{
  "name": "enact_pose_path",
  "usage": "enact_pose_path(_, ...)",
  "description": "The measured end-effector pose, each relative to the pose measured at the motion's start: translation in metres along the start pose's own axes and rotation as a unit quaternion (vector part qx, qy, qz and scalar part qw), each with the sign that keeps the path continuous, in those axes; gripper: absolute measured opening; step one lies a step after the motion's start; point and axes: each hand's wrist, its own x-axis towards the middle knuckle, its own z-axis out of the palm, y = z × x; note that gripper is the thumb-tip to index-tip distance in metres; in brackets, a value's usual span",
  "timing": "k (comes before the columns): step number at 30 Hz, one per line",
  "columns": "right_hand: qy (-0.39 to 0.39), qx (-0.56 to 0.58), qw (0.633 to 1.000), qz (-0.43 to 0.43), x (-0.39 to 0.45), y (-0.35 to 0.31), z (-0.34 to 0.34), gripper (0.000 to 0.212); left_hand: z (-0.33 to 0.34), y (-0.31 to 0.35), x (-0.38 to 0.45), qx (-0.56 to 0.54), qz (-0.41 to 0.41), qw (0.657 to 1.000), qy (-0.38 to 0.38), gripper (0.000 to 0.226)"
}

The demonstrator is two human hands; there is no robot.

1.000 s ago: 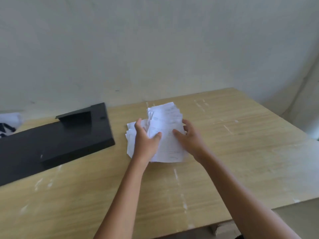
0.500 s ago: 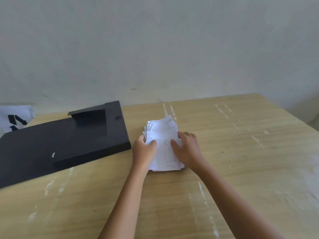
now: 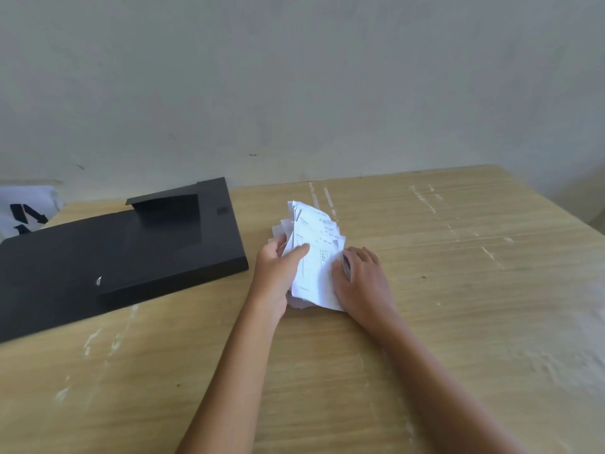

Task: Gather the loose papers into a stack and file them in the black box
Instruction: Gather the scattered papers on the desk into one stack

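A stack of white printed papers [image 3: 315, 250] stands tilted on the wooden table [image 3: 458, 290], its edges ragged and fanned at the top. My left hand [image 3: 278, 270] grips the stack's left side, thumb across the front sheet. My right hand [image 3: 361, 283] holds the right side, fingers pressed against the paper. The black box [image 3: 114, 253] lies flat and closed to the left of the papers, with a raised flap near its back edge.
A white sheet or bag with black arrow marks [image 3: 26, 211] lies at the far left behind the box. A pale wall runs close along the table's back edge. White scuffs streak the tabletop.
The papers went from spread on the table to squeezed into a narrower bundle, now lifted and tilted upright between both hands. The view has shifted, bringing the box further into frame.
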Motion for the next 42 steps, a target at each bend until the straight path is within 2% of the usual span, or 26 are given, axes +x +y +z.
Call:
enact_pose_path(2,0.003,0.001,1.000,-0.006,0.000,0.000,-0.001,0.025,-0.006,0.002,0.003,0.075,0.001,0.997,-0.008,0.013)
enact_pose_path(5,-0.004,-0.012,1.000,-0.009,-0.001,0.002,0.000,0.028,-0.015,-0.002,0.005,0.168,0.022,0.985,-0.032,0.018)
enact_pose_path(7,-0.005,-0.021,1.000,-0.014,0.000,0.003,0.001,0.028,-0.021,-0.002,0.005,0.175,0.030,0.983,-0.055,0.016)
enact_pose_path(9,0.000,-0.022,1.000,-0.014,0.000,0.002,0.002,0.025,-0.024,0.001,0.005,0.128,0.031,0.988,-0.077,0.020)
enact_pose_path(12,0.013,-0.007,1.000,0.000,0.000,0.001,0.001,0.023,-0.026,0.011,0.001,0.031,-0.020,0.992,-0.119,0.018)
enact_pose_path(13,0.014,-0.004,1.000,0.002,0.000,0.000,0.001,0.023,-0.027,0.012,0.001,0.034,-0.027,0.991,-0.128,0.021)
enact_pose_path(17,0.006,-0.015,1.000,-0.002,-0.001,0.001,0.001,0.025,-0.028,0.006,0.000,0.246,0.043,0.960,-0.128,0.022)
enact_pose_path(18,0.005,-0.016,1.000,-0.001,-0.001,0.001,0.001,0.026,-0.028,0.006,-0.001,0.271,0.048,0.953,-0.128,0.022)
enact_pose_path(20,0.006,-0.020,1.000,-0.001,-0.001,0.001,0.001,0.026,-0.027,0.009,-0.003,0.272,0.028,0.951,-0.147,0.026)
enact_pose_path(23,0.001,-0.026,1.000,-0.001,-0.002,0.001,0.001,0.028,-0.033,0.011,-0.002,0.257,0.013,0.952,-0.164,0.049)
enact_pose_path(27,-0.004,-0.036,0.999,0.002,0.000,0.000,0.001,0.030,-0.045,0.001,-0.005,0.316,0.073,0.940,-0.106,0.049)
enact_pose_path(30,-0.002,-0.039,0.999,0.002,0.000,0.000,0.002,0.030,-0.047,-0.017,-0.007,0.398,0.146,0.906,0.002,0.050)
enact_pose_path(32,-0.001,-0.039,0.999,0.003,0.000,0.000,0.002,0.031,-0.046,-0.034,-0.005,0.450,0.190,0.870,0.061,0.033)
enact_pose_path(34,0.001,-0.039,0.999,0.004,0.001,0.001,0.001,0.030,-0.041,-0.044,-0.005,0.494,0.204,0.841,0.088,0.006)
enact_pose_path(35,0.002,-0.037,0.999,0.006,0.001,0.001,0.001,0.030,-0.040,-0.047,-0.005,0.509,0.201,0.832,0.094,0.014)
enact_pose_path(37,0.003,-0.033,0.999,0.009,0.001,0.002,0.001,0.028,-0.040,-0.052,0.000,0.538,0.172,0.823,0.058,0.011)
enact_pose_path(39,0.003,-0.028,1.000,0.012,0.002,0.002,0.003,0.026,-0.043,-0.055,0.003,0.576,0.144,0.805,-0.016,0.044)
enact_pose_path(41,0.003,-0.024,1.000,0.016,0.002,0.003,0.003,0.023,-0.043,-0.051,0.000,0.545,0.155,0.823,-0.051,0.061)
enact_pose_path(42,0.003,-0.019,1.000,0.018,0.002,0.002,0.003,0.023,-0.043,-0.048,-0.001,0.510,0.160,0.844,-0.048,0.062)
